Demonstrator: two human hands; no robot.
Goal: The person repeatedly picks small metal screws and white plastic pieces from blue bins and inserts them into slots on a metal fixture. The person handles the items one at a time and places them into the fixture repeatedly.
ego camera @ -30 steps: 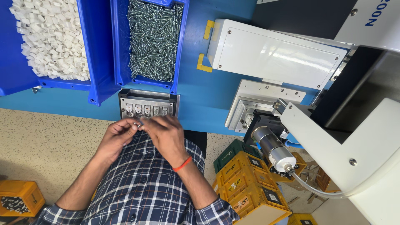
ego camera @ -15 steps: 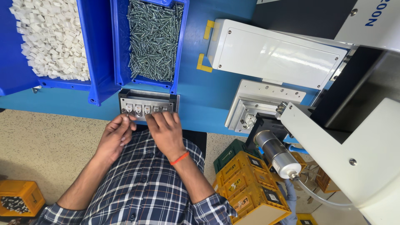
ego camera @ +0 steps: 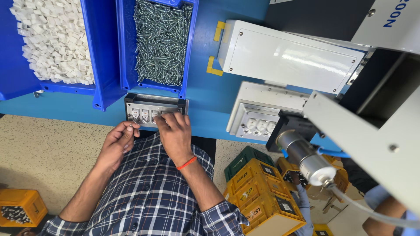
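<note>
Fixture's [ego camera: 144, 114] right slots under right hand [ego camera: 175, 133]

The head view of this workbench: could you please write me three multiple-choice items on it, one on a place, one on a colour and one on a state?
1. Where does the bin of screws stand?
A. To the right of the bin of white plastic parts
B. On the floor
C. On the yellow crates

2. What colour is the band on the right wrist?
A. Green
B. Orange-red
C. White

3. What is the right hand doing?
A. Hanging at the person's side
B. Resting fingertips on the grey fixture tray
C. Reaching into the screw bin

Answers:
1 A: the two blue bins sit side by side on the blue table, screws on the right.
2 B: the wristband is orange-red.
3 B: its fingers lie on the tray's near edge, while the left hand pinches a small part beside it.
</note>
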